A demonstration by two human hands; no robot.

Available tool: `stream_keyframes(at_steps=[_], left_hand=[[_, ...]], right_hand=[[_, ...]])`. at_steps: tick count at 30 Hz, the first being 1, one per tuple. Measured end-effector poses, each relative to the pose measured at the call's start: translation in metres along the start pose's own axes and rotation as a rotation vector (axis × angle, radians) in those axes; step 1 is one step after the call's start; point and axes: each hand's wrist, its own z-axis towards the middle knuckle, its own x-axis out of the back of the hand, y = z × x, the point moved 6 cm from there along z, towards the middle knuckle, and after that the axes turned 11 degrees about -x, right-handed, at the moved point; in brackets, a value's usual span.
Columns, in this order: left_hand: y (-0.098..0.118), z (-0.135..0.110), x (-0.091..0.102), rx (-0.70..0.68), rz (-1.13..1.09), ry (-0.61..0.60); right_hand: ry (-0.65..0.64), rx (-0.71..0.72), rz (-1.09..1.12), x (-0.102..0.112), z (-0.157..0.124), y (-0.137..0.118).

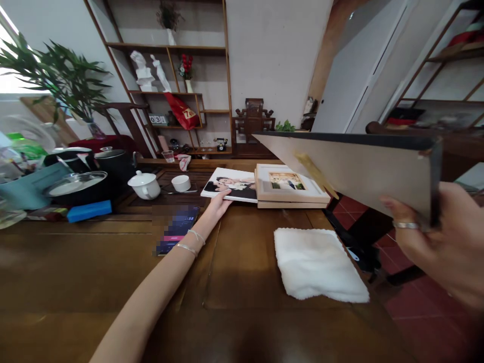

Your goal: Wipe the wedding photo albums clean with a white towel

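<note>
My left hand (220, 200) reaches forward and grips the near edge of a white-bordered photo panel (236, 187), thumb on top, fingers hidden beneath. That panel shows people in black and white and adjoins a pale framed picture (287, 181) with a thick wooden edge. At the right, my right hand (427, 232) wears a ring and is closed on the corner of a large picture frame (363, 169). This frame is raised and tilted, its beige flat side toward me, with a dark edge and a yellowish strip on it. A folded white cloth (319, 263) lies on the table nearer me.
On the wooden table (242, 312) a lit phone (177, 229) lies beside my left forearm. Further left stand a white lidded cup (144, 185), a small white cup (180, 183), a blue box (89, 210) and a glass-lidded pan (77, 184). Red floor tiles show at right.
</note>
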Motion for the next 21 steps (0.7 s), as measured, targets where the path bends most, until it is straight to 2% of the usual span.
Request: stream_keyframes(at_steps=[5, 13, 16, 18, 21], left_hand=[[-0.004, 0.000, 0.012, -0.001, 0.040, 0.061], [-0.013, -0.028, 0.028, 0.012, 0.253, 0.131], [-0.005, -0.036, 0.029, 0.067, 0.360, 0.078], [0.005, -0.047, 0.026, 0.126, 0.438, 0.009], [0.021, -0.086, 0.009, 0.164, 0.539, -0.145]], right_hand=[[0.094, 0.100, 0.017, -0.009, -0.001, -0.005], [0.105, 0.072, 0.040, -0.019, 0.003, -0.002], [0.087, 0.049, 0.037, -0.017, -0.002, -0.003], [0.016, 0.050, 0.076, -0.019, -0.006, -0.005], [-0.104, 0.180, 0.269, -0.020, -0.016, -0.019]])
